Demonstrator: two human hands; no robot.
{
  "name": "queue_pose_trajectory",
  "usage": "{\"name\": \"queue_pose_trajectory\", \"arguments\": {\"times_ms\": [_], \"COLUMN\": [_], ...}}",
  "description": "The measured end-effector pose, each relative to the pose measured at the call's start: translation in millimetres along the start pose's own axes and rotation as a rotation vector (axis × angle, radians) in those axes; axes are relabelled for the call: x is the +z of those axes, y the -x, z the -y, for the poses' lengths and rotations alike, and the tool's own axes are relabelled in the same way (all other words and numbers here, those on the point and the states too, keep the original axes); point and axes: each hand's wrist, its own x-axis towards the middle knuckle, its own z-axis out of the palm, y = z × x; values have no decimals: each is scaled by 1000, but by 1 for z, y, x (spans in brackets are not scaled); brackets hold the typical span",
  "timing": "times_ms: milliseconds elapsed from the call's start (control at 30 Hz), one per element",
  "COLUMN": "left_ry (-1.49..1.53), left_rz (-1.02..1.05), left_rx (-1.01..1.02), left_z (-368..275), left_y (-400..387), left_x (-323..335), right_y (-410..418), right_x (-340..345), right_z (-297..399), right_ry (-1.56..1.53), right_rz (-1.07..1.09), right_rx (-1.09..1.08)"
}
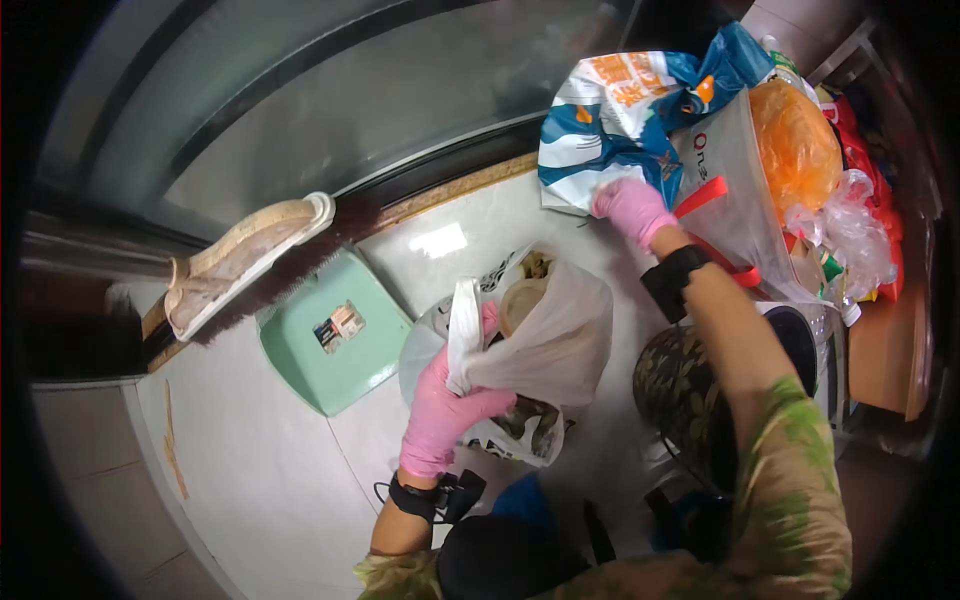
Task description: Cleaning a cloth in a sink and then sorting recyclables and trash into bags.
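My left hand point(448, 416), in a pink glove, grips a looped handle of a white plastic bag point(559, 345) on the tiled floor. Its mouth is partly spread. Inside show a round tan lid or container point(523, 306) and brownish scraps point(535, 265). Dark, patterned material pokes out near the bag's lower edge. Farther off, my pink-gloved right hand point(634, 212) is closed at the lower edge of a crumpled blue and white plastic bag point(600, 142); its fingertips are partly hidden and slightly blurred. That bag leans by the glass panel and carries printing.
A green dustpan point(375, 322) lies left of the white bag, with a broom head point(247, 262) above it. On the right stand a translucent bag with red straps point(731, 195), an orange plastic bag point(796, 146), clear plastic wrapping point(859, 232) and a cardboard box point(885, 360).
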Motion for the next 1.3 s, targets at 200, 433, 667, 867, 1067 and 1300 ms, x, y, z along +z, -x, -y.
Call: {"name": "queue_pose_trajectory", "arguments": {"times_ms": [200,433,667,867,1067,1300], "left_ry": [252,297,120,-563,-316,-2328], "left_rz": [-177,-207,-317,-748,172,341], "left_rx": [222,324,360,928,-4,250], "left_z": [8,2,-7,-90,-72,96], "left_y": [5,6,28,54,12,-157], "left_x": [-26,-20,-31,49,208,202], "right_y": [137,224,231,245,281,309], "right_x": [-107,-51,-53,-120,-140,-124], "right_z": [93,148,129,44,-39,-172], "right_ry": [-660,-24,-18,-312,-79,294], "right_rz": [-229,281,84,-347,-407,-524], "right_rx": [-508,-880,-879,-757,-628,-168]}}
